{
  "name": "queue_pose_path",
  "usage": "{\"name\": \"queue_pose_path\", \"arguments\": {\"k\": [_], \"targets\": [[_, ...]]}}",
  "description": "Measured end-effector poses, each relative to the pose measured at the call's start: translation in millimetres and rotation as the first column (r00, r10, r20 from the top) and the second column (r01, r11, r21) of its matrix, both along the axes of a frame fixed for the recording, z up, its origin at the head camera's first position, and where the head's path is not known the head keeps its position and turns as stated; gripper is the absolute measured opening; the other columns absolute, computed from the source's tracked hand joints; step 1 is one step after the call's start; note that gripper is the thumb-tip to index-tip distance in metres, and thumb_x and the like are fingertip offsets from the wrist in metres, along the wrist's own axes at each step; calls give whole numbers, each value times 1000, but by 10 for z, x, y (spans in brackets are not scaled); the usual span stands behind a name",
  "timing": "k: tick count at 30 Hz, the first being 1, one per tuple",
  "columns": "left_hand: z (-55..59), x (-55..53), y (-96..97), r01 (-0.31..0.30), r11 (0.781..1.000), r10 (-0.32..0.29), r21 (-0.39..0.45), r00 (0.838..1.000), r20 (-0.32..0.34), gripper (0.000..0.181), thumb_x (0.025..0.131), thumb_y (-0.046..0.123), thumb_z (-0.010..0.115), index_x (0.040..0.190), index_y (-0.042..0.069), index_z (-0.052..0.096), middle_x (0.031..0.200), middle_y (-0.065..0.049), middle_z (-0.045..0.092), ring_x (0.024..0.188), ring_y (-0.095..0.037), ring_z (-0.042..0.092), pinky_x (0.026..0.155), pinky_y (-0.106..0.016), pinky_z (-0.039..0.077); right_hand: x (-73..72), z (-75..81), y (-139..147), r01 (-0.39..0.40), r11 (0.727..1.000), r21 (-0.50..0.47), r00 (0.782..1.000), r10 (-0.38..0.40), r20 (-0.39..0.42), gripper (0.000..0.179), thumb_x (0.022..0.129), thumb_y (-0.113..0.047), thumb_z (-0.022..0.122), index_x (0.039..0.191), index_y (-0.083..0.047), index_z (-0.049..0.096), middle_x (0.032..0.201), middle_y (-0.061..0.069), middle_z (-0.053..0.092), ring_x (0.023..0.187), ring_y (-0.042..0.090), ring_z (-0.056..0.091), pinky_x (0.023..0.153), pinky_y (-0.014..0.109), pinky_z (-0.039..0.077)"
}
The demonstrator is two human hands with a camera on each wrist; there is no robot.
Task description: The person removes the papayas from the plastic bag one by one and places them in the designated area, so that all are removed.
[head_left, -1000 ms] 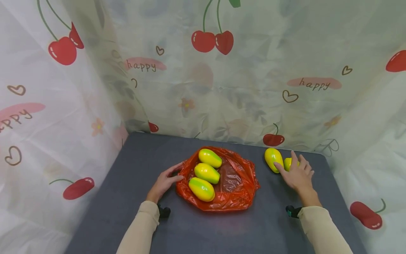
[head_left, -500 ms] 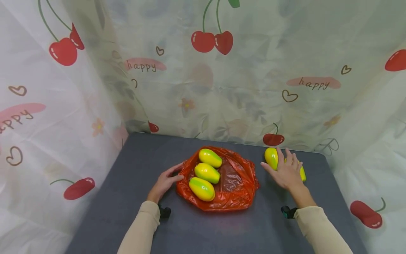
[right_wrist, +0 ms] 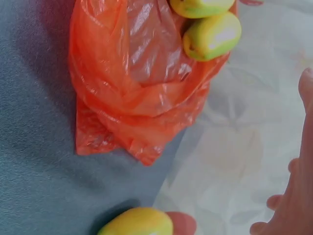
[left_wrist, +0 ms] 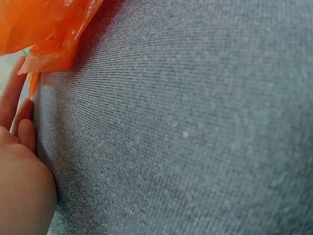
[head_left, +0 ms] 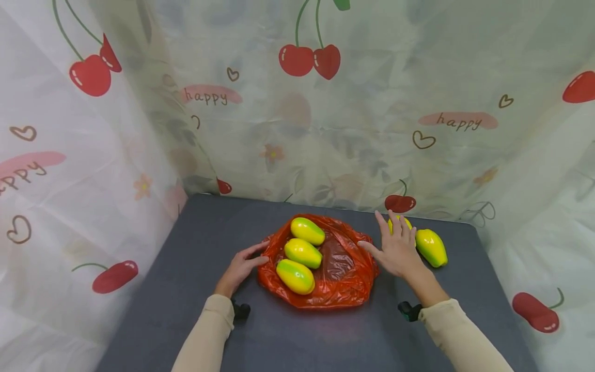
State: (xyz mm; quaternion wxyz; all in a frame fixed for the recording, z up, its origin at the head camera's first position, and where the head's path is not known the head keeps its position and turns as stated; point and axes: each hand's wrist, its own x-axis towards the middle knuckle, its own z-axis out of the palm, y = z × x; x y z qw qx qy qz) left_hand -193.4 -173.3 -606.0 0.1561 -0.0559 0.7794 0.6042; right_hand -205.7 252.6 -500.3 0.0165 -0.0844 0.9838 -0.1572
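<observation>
A red plastic bag lies with its mouth turned up on the table. Three glossy yellow-green oblong fruits, like papayas, sit in its left half, the nearest fruit lowest. My left hand rests at the bag's left rim, fingertips and thumb right at the plastic; in the left wrist view, extended fingers meet the bag's edge. My right hand is spread, holding nothing, just right of the bag. It partly hides one fruit; another fruit lies to its right.
The dark grey table has its back edge against a pale curtain printed with cherries and "happy". Curtain panels also rise on the left and right sides. A small black device sits at my right wrist.
My right hand has moved left from over the right-hand fruits to beside the bag, uncovering the rightmost fruit. The left hand, bag and fruits have stayed in place.
</observation>
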Motion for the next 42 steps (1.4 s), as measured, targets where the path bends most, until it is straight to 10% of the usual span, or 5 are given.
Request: {"name": "queue_pose_path", "arguments": {"k": [42], "targets": [[29, 6, -7, -1, 1000, 1, -18, 1000, -4, 50, 92, 44, 73, 141, 39, 61, 162, 0, 44, 156, -31, 30, 126, -63, 19, 253, -72, -928, -332, 941, 72, 942, 334, -29, 101, 88, -78, 53, 166, -29, 11, 174, 9, -3, 160, 44, 3, 121, 76, 8]]}}
